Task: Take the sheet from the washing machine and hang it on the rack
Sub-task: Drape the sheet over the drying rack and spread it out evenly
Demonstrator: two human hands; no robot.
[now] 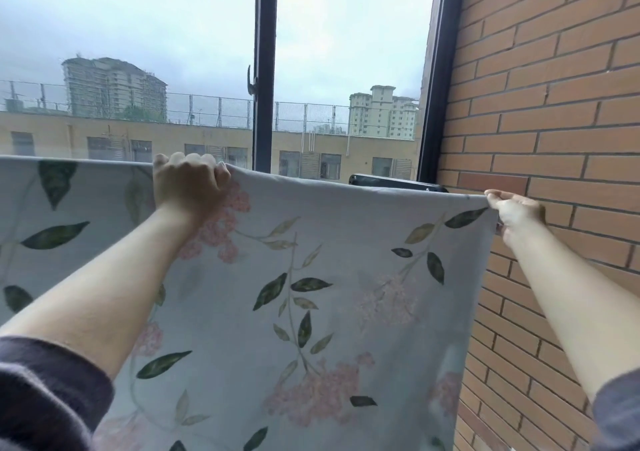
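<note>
A pale blue sheet (311, 277) printed with green leaves and pink flowers hangs spread in front of me, its top edge running level across the view. My left hand (188, 183) grips that top edge with curled fingers near the middle. At the sheet's upper right corner my right hand (512, 213) pinches the cloth. The rack is mostly hidden behind the sheet; only a dark bracket (394, 183) shows above the edge at the right.
A brick wall (554, 104) stands close on the right, just past my right hand. Behind the sheet is a large window with a dark frame (265, 69) and a handle. Buildings lie outside.
</note>
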